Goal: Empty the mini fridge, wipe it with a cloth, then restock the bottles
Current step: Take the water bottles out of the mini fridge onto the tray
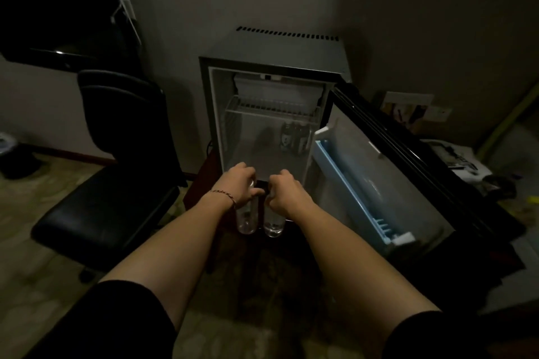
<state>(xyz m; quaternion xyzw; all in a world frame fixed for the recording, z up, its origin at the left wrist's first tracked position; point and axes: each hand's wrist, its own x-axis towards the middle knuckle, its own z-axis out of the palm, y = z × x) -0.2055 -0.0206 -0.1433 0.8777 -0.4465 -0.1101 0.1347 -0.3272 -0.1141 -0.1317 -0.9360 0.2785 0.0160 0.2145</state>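
The mini fridge (pixel 217 114) stands open ahead, its door (pixel 388 160) swung out to the right with a pale blue door shelf (pixel 350 192). My left hand (pixel 240 183) grips the top of a clear plastic bottle (pixel 246 220). Beside it my right hand (pixel 284 191) grips a second clear bottle (pixel 274 224). Both bottles hang upright just in front of the fridge's lower edge. Two dark bottles (pixel 294 137) stand at the back right of the fridge floor, under the wire shelf (pixel 271 109).
A black office chair (pixel 116 172) stands close on the left of the fridge. Clutter and papers (pixel 455 157) lie on the floor behind the open door at right. A dark screen (pixel 55 3) hangs on the wall at upper left.
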